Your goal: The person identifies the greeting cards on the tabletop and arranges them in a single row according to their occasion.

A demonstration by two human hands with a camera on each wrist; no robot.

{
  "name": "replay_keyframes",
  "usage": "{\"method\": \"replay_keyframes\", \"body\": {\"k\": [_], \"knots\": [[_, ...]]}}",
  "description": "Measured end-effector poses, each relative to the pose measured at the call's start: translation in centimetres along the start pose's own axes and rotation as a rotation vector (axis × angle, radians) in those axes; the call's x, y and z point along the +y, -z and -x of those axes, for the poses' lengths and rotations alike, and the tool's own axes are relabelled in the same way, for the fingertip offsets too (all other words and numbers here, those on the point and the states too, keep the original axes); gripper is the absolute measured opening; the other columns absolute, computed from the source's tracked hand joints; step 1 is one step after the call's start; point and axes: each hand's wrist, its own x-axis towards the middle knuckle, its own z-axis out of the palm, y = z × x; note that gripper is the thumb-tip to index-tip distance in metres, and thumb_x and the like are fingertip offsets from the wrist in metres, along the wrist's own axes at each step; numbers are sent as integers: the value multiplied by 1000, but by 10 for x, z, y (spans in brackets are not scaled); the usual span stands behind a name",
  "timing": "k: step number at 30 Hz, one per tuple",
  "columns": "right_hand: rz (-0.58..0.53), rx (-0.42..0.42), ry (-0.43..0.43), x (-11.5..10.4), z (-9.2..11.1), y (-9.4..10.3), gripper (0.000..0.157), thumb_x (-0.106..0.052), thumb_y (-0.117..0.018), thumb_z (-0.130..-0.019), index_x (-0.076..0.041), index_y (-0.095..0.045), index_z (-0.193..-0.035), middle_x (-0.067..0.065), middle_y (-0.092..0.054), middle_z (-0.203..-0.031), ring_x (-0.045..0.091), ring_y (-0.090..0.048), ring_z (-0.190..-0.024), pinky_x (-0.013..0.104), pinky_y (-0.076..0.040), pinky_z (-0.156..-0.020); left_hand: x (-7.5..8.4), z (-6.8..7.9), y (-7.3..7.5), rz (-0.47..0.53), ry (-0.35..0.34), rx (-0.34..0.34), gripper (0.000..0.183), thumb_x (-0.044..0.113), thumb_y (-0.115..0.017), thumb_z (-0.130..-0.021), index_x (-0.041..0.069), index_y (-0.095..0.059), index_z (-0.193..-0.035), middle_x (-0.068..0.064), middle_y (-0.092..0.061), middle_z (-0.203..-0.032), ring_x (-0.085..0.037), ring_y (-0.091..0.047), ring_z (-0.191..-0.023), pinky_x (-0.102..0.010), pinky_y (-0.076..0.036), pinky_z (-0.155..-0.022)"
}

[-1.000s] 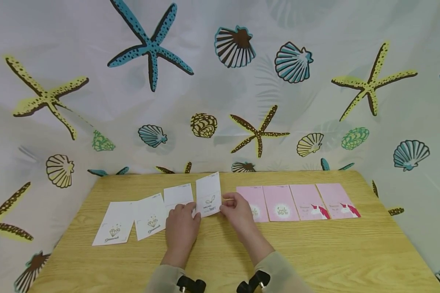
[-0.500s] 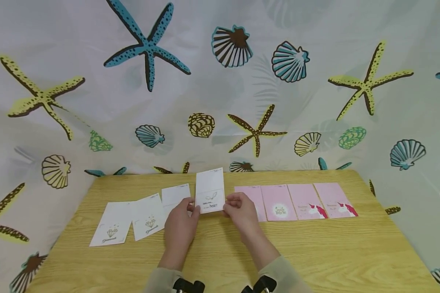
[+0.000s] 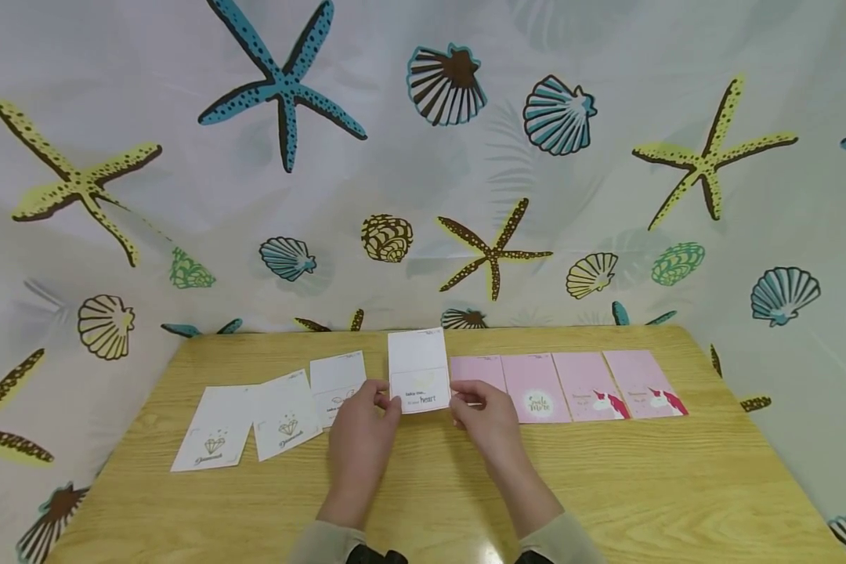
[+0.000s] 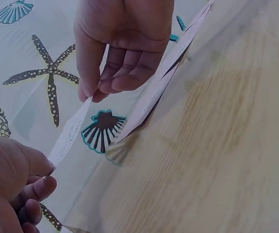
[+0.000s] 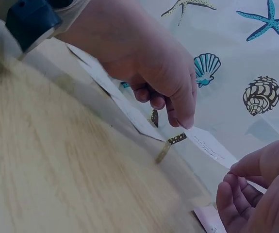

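A white card (image 3: 418, 360) with a crease across it and the word "heart" is held up above the table between both hands. My left hand (image 3: 363, 435) pinches its lower left corner between thumb and fingers. At the lower right corner my right hand (image 3: 489, 423) pinches it the same way. Both wrist views show the card (image 4: 71, 133) edge-on, clear of the tabletop. Left of the hands lie three more white cards: one with a partly covered print (image 3: 338, 376), and two with a diamond print, the middle one (image 3: 287, 407) and the outer one (image 3: 215, 427).
On the right a row of pink cards lies side by side: one partly behind my right hand (image 3: 475, 368), a "Smile More" card (image 3: 536, 384) and two with unicorns, the nearer (image 3: 588, 384) and the outermost (image 3: 645, 384). A patterned cloth (image 3: 395, 172) hangs behind the wooden table (image 3: 423, 501).
The white card has come up off the table and shifted right. My left hand has come off the neighbouring white card's area and grips this card's left corner; both hands moved right with it.
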Motion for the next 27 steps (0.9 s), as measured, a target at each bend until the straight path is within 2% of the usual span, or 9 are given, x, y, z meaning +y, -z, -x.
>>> {"method": "replay_keyframes", "body": {"k": [4, 10, 17, 27], "knots": [[124, 27, 24, 4, 1, 4, 29, -1, -71, -93, -2, -82, -120, 8, -74, -101, 15, -66, -81, 25, -55, -66, 2, 0, -5, -8, -1, -8, 27, 21, -78, -102, 6, -76, -124, -3, -77, -101, -25, -69, -87, -46, -55, -74], [253, 28, 7, 14, -2, 5, 24, -5, -73, -96, -5, -83, -118, 3, -75, -101, 17, -68, -89, 30, -56, -75, 0, -1, -14, -44, 25, -30, 25, 21, -80, -101, 9, -75, -122, -1, -77, -97, -22, -67, -81, -43, -53, -71], [305, 7, 39, 19, -1, 4, 24, -6, -75, -98, -3, -83, -121, 3, -77, -101, 19, -73, -93, 37, -59, -80, -3, -1, -17, -54, 52, -49, 26, 22, -80, -101, 10, -75, -124, 0, -74, -95, -21, -64, -78, -41, -51, -69], [397, -19, 69, 19, 1, 3, 28, -8, -77, -96, -2, -83, -122, 2, -74, -98, 18, -71, -92, 38, -58, -81, -10, -1, -22, -79, 58, -75, 26, 23, -80, -101, 10, -75, -124, 1, -73, -93, -19, -63, -76, -41, -50, -69]]}}
